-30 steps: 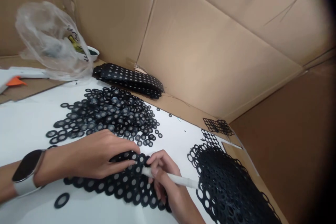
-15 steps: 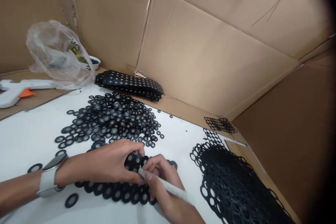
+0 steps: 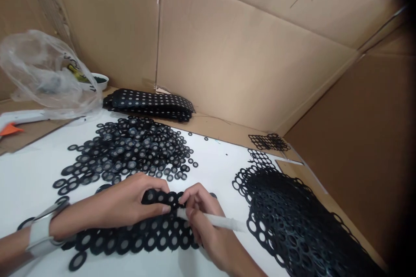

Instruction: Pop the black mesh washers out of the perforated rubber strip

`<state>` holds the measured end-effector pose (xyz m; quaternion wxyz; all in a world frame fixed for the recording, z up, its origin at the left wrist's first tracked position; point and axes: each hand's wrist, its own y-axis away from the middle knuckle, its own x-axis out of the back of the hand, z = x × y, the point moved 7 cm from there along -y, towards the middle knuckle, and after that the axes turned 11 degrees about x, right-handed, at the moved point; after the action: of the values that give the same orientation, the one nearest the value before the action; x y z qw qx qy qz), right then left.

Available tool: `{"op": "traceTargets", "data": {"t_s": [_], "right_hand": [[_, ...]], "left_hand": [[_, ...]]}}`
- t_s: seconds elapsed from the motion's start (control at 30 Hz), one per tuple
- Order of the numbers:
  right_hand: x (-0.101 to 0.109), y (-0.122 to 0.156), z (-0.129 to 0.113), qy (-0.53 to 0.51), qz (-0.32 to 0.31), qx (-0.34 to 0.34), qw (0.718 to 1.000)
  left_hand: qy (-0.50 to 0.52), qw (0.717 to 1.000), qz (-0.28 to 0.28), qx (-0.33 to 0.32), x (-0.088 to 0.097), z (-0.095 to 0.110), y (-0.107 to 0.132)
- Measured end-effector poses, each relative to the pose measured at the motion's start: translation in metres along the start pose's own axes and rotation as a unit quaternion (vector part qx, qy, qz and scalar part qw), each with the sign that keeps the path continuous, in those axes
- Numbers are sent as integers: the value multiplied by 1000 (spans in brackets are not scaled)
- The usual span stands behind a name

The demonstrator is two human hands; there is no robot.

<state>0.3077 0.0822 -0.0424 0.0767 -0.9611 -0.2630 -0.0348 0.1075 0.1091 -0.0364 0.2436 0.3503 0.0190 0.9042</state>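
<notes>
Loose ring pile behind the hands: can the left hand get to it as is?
Probably yes. The left hand presses on the black punched sheet, and the loose ring pile lies just beyond its knuckles on the white surface, with nothing between; it would have to let go of the sheet first.

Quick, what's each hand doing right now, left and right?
Left hand: closed, pinching the black ring sheet at its raised edge.
Right hand: closed, holding the white pen-like tool, tip at the sheet.
</notes>
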Motion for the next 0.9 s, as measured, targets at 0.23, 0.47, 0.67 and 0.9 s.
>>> {"op": "traceTargets", "data": {"t_s": [0.23, 0.47, 0.67, 0.9], "right_hand": [[2, 1, 1, 40, 4, 4, 999], [2, 2, 3, 29, 2, 3, 1000], [1, 0, 0, 69, -18, 36, 997], [-10, -7, -7, 105, -48, 81, 990]], "left_hand": [[19, 999, -11, 31, -4, -7, -2], [31, 999, -10, 31, -5, -10, -2], [36, 999, 7, 18, -2, -4, -1], [30, 999, 22, 15, -3, -3, 0]]}}
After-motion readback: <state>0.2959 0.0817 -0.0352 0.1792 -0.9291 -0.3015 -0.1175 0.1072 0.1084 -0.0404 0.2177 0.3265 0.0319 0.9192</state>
